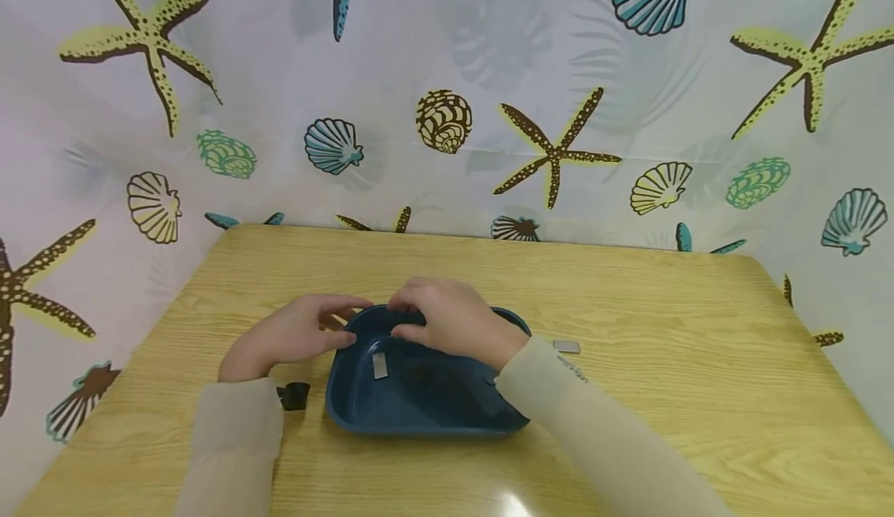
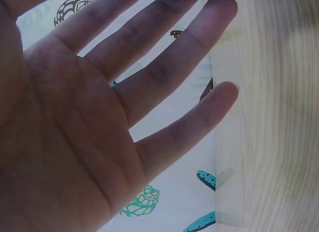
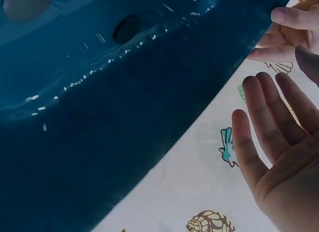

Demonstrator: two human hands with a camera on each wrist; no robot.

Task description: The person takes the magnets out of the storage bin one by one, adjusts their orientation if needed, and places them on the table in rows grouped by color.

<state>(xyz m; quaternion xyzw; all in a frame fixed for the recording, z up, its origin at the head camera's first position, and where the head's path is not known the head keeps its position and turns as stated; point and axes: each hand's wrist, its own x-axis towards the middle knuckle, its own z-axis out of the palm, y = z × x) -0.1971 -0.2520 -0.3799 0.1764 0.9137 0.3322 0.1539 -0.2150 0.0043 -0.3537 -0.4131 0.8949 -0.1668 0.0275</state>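
A dark blue plastic tub (image 1: 426, 431) with rounded corners sits on the wooden table. My left hand (image 1: 307, 331) is at its back left corner, thumb and fingertips right at the rim. In the left wrist view the fingers of that hand (image 2: 154, 72) are nearly straight and spread. Over the back rim reaches my right hand (image 1: 447, 319), its thumb over the inside of the tub. The right wrist view shows this hand (image 3: 284, 147) with lightly bent fingers and nothing visible between them. Inside the tub, toward the left, is a small grey rectangular piece (image 1: 379, 366).
A small black object (image 1: 295, 395) lies on the table left of the tub. Another flat grey piece (image 1: 566, 346) lies to its right. The right wrist view shows a dark round thing (image 3: 127, 29) inside the tub. A shell-patterned cloth (image 1: 391, 137) hangs behind the table (image 1: 663, 331).
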